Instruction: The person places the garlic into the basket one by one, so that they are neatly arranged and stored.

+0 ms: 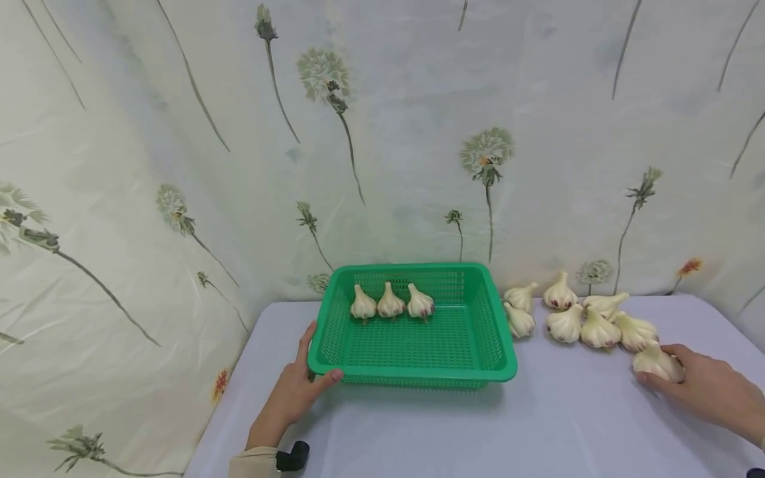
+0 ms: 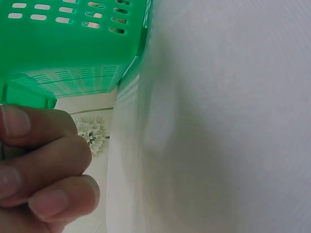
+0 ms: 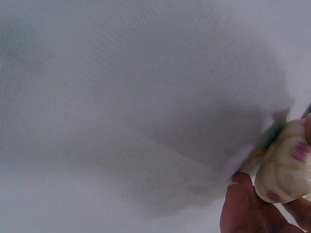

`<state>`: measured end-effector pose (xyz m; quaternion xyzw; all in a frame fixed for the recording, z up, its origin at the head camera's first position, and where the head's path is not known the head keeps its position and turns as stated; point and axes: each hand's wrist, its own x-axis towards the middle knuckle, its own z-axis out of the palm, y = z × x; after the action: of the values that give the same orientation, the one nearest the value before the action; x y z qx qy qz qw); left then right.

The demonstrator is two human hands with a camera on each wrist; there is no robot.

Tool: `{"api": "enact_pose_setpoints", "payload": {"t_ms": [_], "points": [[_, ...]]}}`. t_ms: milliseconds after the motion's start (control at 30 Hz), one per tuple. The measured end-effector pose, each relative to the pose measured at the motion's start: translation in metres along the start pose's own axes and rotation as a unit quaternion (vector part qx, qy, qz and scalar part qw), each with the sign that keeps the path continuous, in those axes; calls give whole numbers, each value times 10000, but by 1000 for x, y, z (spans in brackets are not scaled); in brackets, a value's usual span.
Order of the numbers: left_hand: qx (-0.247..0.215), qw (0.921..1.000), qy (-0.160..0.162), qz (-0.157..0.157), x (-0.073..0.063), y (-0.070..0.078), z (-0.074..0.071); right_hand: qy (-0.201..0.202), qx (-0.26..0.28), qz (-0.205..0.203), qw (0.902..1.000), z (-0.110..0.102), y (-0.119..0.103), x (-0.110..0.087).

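Note:
A green plastic basket (image 1: 412, 373) stands on the table with three garlic bulbs (image 1: 391, 303) in a row along its back. At its left front corner my left hand (image 1: 295, 392) grips the rim, thumb over the front edge and fingers along the side. In the left wrist view those fingers (image 2: 53, 167) curl below the basket wall (image 2: 73, 48). Over on the right, my right hand (image 1: 708, 385) holds a garlic bulb (image 1: 656, 363) between thumb and fingers. Purple streaks mark that bulb (image 3: 284, 167) in the right wrist view.
Several more garlic bulbs (image 1: 599, 328) lie in a loose group between the basket and my right hand. Two of them, including a lower bulb (image 1: 518, 320), sit right beside the basket's right wall. A dandelion-patterned cloth (image 1: 406, 166) hangs behind the white table (image 1: 538, 425).

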<state>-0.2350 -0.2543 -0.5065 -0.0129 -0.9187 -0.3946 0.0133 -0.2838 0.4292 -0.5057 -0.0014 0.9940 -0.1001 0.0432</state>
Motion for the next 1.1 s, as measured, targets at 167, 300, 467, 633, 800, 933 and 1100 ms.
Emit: {"api": "enact_pose_setpoints", "payload": {"t_ms": [167, 300, 467, 633, 800, 933, 1100], "points": [[59, 10000, 17, -10, 0, 1, -1, -15, 11, -7, 10000, 1, 2, 1], [193, 9998, 35, 31, -2, 2, -3, -16, 84, -36, 10000, 2, 5, 1], [302, 9995, 105, 42, -2, 3, -4, -214, 112, 74, 9997, 2, 6, 3], [347, 9993, 136, 55, -2, 5, -5, -531, 156, 267, 9981, 0, 4, 5], [353, 9993, 103, 31, -2, 4, -5, -533, 214, 135, 9983, -1, 7, 4], [375, 9992, 91, 43, -2, 4, -4, -503, 332, 79, 9981, 2, 9, 3], [402, 9991, 101, 87, -2, 3, -3, -457, 531, 164, 9974, 3, 8, 1]]}}
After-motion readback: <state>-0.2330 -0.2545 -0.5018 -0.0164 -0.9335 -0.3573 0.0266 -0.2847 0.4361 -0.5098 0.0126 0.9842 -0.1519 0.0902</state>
